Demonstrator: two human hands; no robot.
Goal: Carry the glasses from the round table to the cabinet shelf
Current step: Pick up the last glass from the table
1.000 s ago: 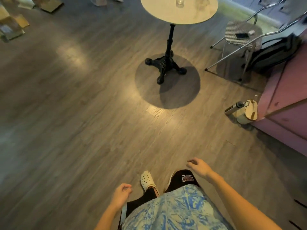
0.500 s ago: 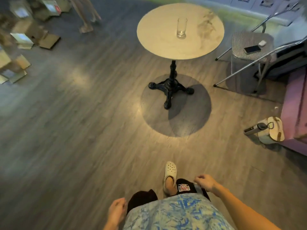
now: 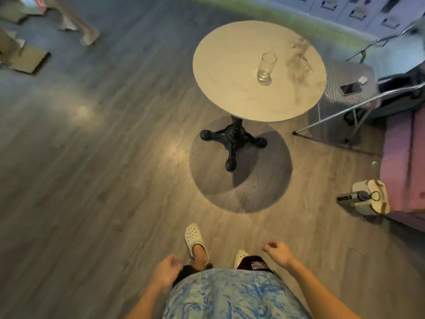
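Beige round table (image 3: 220, 72); black base (image 3: 232, 139); white clogs (image 3: 194, 238); checkered chair seat (image 3: 340, 72).

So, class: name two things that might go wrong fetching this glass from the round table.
The glass is tall and narrow, so a careless reach could tip it on the round table. The table's black feet stick out toward the person's shoes; a foot might catch one.
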